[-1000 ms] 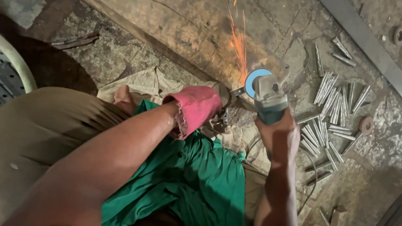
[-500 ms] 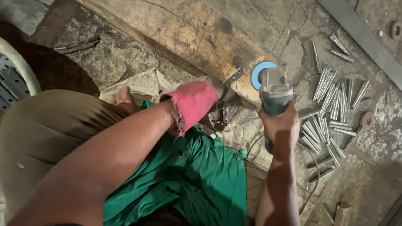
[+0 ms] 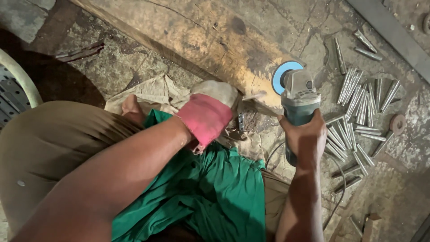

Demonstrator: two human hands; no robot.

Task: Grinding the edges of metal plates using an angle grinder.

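Head view, right hand: your right hand is clenched round the body of the angle grinder, its blue-faced disc at the far end, away from your wrist.
Head view, left hand: your left hand is wrapped in a pink cloth and pressed down just left of the grinder; the cloth hides the fingers, so you cannot tell whether it grips anything.
Workpiece: a thin metal piece lies between the wrapped hand and the grinder's disc, its near end hidden under the cloth.
Rod pile: short cut metal rods lie loose on the stone floor right of the grinder; no tray or box holds them.
Other bits: a small round disc rests right of the rods, far from the grinder.
Beam: a long wooden beam runs beyond the grinder, cut off by the top edge.
Lap: green cloth covers your legs, nearer to you than the grinder.
Hard to make out: small dark metal parts below the wrapped hand; the grinder's cord is visible only in part.
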